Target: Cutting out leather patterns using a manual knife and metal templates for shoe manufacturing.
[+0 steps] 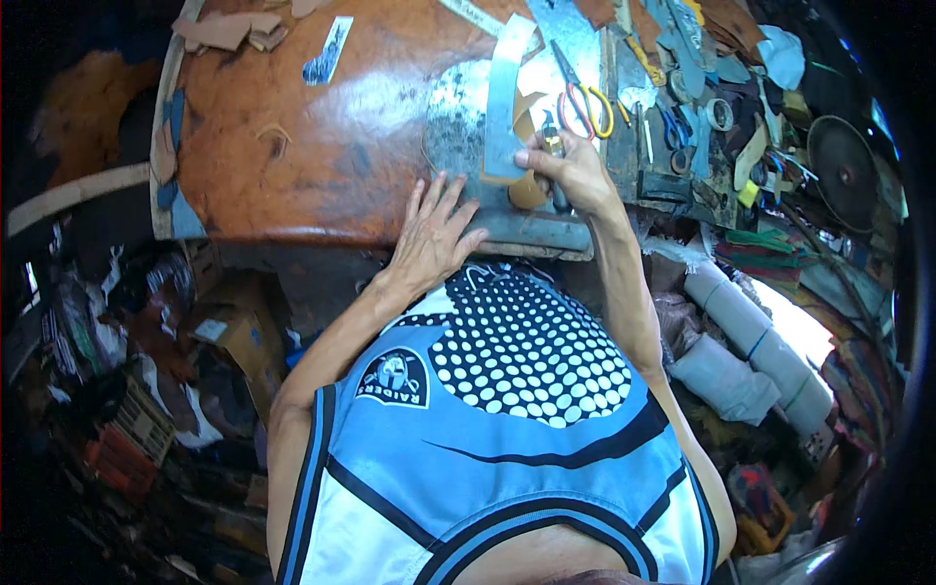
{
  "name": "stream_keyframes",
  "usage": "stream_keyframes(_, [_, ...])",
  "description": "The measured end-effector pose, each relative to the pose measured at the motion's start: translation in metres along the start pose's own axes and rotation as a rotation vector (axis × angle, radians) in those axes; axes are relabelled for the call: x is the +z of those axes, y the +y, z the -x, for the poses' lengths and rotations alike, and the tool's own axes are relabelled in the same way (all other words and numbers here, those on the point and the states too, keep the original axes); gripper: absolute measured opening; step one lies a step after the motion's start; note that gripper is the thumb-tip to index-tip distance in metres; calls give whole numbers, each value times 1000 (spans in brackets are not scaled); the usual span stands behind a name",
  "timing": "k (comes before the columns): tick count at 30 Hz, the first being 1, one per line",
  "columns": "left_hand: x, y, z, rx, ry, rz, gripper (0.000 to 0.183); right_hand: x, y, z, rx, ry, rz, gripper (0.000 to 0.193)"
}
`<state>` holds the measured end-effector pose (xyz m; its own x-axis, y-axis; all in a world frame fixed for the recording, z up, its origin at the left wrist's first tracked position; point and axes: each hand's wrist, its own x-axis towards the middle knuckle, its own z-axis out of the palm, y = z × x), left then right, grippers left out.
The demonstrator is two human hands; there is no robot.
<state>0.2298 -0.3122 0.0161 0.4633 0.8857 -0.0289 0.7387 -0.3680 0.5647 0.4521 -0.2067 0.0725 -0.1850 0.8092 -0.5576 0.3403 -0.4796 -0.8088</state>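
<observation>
My right hand (577, 175) is closed around a slim hand tool (552, 143) with a dark tip and a brass-coloured collar; its exact kind I cannot make out. Just below my right fingertips sits a small curled brown piece (527, 192), which looks like leather. A long pale blue strip (503, 97) lies beside that hand, with a brown scrap (525, 115) at its right edge. My left hand (437, 226) rests flat near the table's front edge, fingers spread and nothing in it. Scissors (583, 102) with red and yellow handles lie beyond my right hand.
The brown-topped table (322, 166) carries leather scraps (226, 31) at its far left. More scissors (673, 127), a tape roll (719, 114) and scraps crowd the right side. A round dark disc (841, 174) stands far right. Wrapped rolls (746, 322) lie lower right, a cardboard box (244, 331) lower left.
</observation>
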Motion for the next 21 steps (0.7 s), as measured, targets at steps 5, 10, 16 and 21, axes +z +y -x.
stream_keyframes(5, [-31, -8, -52, -381, -21, 1270, 60, 7, -3, 13, -6, -36, -379, 22])
stream_keyframes(10, [-41, -10, -41, -348, -208, 1451, 38, 27, -28, 23, -43, 70, -287, 18])
stream_keyframes(16, [-46, -12, -39, -257, -204, 1315, 23, 38, -17, 18, -103, 330, -526, 19])
stream_keyframes(21, [-52, 9, -48, -84, -535, 683, 48, -19, -36, 37, -152, 246, -405, 17])
